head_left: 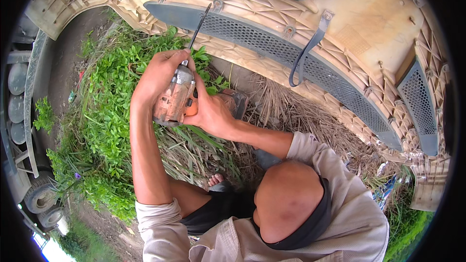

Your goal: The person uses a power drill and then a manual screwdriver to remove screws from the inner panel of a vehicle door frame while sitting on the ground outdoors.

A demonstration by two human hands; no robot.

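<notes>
1. Wheels [42,198]: showing at the far lower left, near the edge of view.
2. Weeds [109,121]: spreading green and leafy behind the left forearm.
3. Left hand [158,75]: curling round the front of the drill [174,101], closing thumb and fingers near the root of the bit [198,31].
4. Drill: lying between both palms, pointing up and away; probably weighing heavy for its size, feeling hard and stiff, perhaps slipping a little where dusty.
5. Bit: sticking out long, thin and dark, likely resisting bending but not hard sideways force; ending over the grille [272,43], leaving contact impossible to tell.
6. Right hand [213,114]: grasping the handle, apparently the best hold, beside the orange trigger [191,108]; hiding any finger pressure.
7. Battery [238,103]: jutting just beyond the right hand, probably pulling weight that way.
8. Straw [286,111]: covering ground below the panel [369,24].
9. Strap [310,51]: hanging looped from the panel.
</notes>
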